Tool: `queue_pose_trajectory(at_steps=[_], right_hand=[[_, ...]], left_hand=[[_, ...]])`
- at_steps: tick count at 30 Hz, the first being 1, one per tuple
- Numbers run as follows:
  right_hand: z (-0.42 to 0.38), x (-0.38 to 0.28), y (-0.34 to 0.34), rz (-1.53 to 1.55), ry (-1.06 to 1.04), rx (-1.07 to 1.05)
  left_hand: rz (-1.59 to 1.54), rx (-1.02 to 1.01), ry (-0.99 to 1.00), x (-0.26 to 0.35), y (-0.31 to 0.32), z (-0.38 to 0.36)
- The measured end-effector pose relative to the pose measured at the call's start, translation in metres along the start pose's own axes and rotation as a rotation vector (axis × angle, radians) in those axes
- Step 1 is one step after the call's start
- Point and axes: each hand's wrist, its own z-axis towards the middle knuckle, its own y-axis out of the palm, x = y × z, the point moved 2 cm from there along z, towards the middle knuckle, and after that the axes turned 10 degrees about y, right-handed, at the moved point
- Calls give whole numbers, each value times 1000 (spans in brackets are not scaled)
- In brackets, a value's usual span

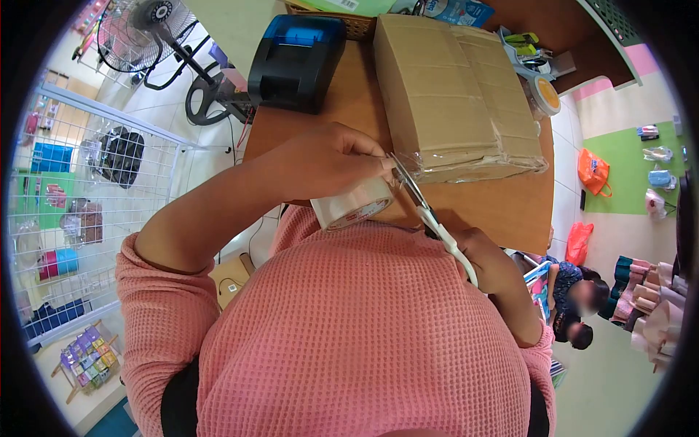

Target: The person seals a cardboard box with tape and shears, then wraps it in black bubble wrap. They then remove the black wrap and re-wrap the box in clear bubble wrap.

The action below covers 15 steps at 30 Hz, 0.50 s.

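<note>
My left hand [338, 164] is closed on a roll of clear packing tape [355, 207], which sits under the palm just in front of my pink top. Its fingertips pinch close to where the tape's end seems to be; the clear film is hard to make out. My right hand [477, 255] grips a pair of scissors [445, 237] by the pale handles, partly hidden behind them. The scissor blades point up and left, their tips touching or very near my left fingertips. Just beyond the blades lies a closed cardboard box [451, 95], with clear tape along its near edge.
On the wooden table [502, 211], a black and blue printer [297, 65] stands left of the box. A jar with an orange lid [543, 96] is at the box's right. A fan [149, 36] and wire rack [109, 197] stand left. Two people [575, 302] are at far right.
</note>
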Motion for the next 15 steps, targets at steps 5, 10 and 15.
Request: queue_pose_trajectory(at_steps=[5,10,15], right_hand=[[3,5,-2,-37,-21,-17],[3,11,-3,-25,-19,-32],[3,6,-2,-28,49,-43]], left_hand=[[-29,-26,-36,0,-4,-1],[-109,-77,-9,-4,-3,-2],[-53,-63,73,-3,-3,-4]])
